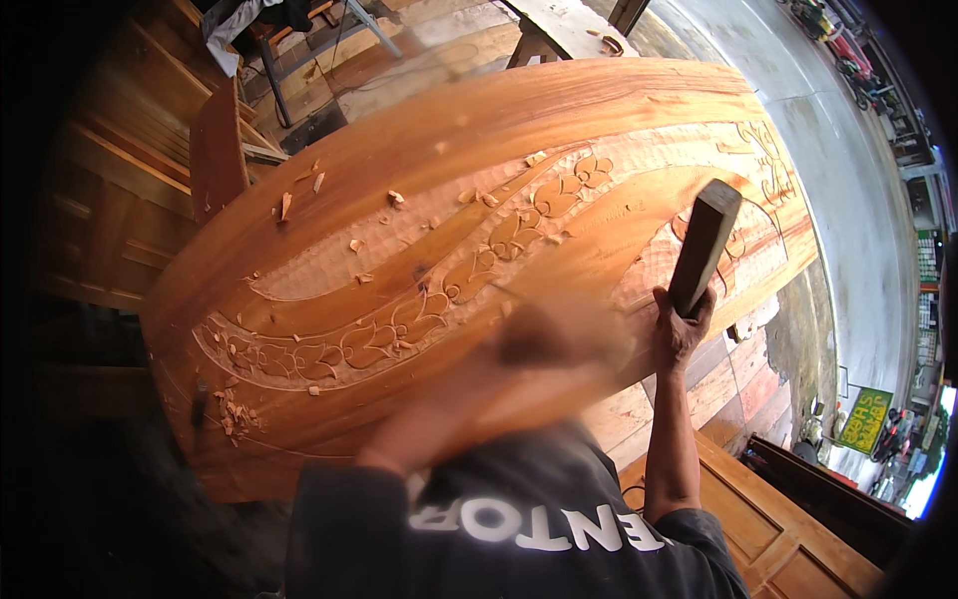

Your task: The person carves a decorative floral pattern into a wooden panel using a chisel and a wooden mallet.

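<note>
The board (589, 240) fills the middle, stretching from 8 o'clock to 2 o'clock, with carved flowers (371, 342) along it. At 3 o'clock the right hand (683, 329) has its fingers wrapped round the lower end of a block (705, 245), whose top leans toward 1 o'clock. The left hand (559, 334), off centre toward 4 o'clock, is blurred; I cannot tell how its fingers stand. Chips (238, 414) lie at 8 o'clock, a door (738, 501) at 4 o'clock.

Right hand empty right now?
No, the right hand is gripping the lower end of a long wooden block.
</note>
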{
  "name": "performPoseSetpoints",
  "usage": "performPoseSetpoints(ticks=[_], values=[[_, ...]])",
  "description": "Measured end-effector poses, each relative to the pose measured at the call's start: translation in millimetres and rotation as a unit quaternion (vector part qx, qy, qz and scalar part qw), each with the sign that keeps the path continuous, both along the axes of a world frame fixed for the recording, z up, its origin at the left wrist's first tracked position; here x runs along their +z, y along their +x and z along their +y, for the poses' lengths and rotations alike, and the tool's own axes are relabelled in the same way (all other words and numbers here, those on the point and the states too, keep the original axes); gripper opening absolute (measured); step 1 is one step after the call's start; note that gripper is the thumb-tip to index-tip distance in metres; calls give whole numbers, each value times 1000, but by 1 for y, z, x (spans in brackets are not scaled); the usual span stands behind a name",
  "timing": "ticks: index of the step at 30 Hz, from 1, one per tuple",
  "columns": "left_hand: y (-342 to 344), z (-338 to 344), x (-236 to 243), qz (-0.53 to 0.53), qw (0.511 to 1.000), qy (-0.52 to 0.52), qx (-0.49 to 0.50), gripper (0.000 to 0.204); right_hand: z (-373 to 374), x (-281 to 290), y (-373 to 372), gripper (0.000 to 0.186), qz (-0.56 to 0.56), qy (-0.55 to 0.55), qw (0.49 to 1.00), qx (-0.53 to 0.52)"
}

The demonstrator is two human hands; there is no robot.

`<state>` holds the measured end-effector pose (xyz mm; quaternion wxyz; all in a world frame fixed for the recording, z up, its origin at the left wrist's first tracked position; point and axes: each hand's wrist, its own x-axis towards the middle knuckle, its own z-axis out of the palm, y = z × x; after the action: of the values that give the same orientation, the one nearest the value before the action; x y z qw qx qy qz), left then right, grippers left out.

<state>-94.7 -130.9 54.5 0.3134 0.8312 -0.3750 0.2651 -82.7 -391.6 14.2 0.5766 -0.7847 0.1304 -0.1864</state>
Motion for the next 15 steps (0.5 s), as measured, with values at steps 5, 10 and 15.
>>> performPoseSetpoints(ticks=[5,10,15], values=[[45,-11,-4,65,996,-57,3,31,-31,8,-29,64,-14,45,999,15],[55,0,-13,96,994,-53,-4,30,-26,37,-46,51,-44,48,997,36],[55,3,-23,89,994,-69,11,29,-23,41,-41,52,-31,41,997,53]])
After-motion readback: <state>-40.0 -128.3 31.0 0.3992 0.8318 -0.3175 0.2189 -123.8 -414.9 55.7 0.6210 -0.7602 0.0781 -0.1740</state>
